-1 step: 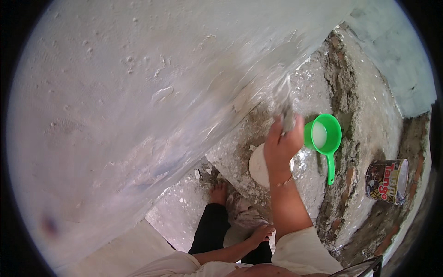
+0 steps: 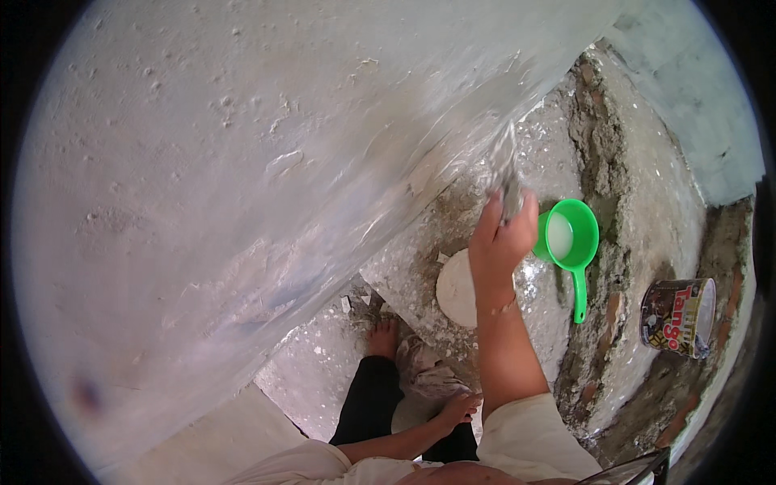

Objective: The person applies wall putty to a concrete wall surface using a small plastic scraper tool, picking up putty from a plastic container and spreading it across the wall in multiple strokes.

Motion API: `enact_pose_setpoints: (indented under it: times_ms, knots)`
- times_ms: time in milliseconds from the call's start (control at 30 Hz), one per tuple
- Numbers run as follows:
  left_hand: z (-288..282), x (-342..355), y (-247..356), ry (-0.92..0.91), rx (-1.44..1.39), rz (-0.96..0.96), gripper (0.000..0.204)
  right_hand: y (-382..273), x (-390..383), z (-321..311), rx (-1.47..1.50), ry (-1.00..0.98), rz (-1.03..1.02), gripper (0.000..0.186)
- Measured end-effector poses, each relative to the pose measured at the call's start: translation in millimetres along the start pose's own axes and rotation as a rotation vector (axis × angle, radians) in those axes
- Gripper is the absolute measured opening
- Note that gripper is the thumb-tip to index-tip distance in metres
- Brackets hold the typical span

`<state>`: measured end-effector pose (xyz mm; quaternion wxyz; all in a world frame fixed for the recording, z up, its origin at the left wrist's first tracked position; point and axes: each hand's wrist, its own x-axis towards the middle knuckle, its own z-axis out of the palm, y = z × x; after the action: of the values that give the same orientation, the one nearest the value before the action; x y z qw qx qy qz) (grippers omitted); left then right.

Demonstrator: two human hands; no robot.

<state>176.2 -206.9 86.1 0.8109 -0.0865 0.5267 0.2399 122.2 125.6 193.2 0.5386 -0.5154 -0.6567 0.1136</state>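
Observation:
My right hand (image 2: 503,238) is closed around a grey tool (image 2: 506,166), whose blade-like end is smeared by motion. The tool reaches up to the lower edge of the pale, wet-looking plastered wall (image 2: 267,202). My left hand (image 2: 459,409) rests on my knee, fingers lying loosely over it, apparently with nothing in them. Just right of my right hand stands a green dipper (image 2: 580,267) with milky white liquid inside. Partly behind my right forearm lies a round white surface (image 2: 457,291); whether it is a lid or a filled container I cannot tell.
A printed brown tub (image 2: 669,317) sits tilted at the far right, near exposed brickwork. A rough broken ledge (image 2: 598,153) runs down the right side. Crumpled cloth or plastic (image 2: 432,373) lies by my bare foot (image 2: 381,338). White splatters mark the floor (image 2: 311,372).
My right hand and the tool have shifted slightly up and to the right, uncovering a little more of the round white surface. My left hand and the dipper stay where they were.

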Motion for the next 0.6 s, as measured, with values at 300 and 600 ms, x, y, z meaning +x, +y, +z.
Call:
enact_pose_setpoints:
  times_ms: [300,600]
  knots:
    - [-9.8,15.5,-14.2,-0.057,0.064,-0.066,0.046,-37.7,-56.1,3.4,0.066,-0.226,-0.091,0.018]
    - [-6.3,12.0,-11.8,-0.032,0.158,-0.098,0.056,56.2,-48.6,19.4,0.106,-0.05,0.409,0.018]
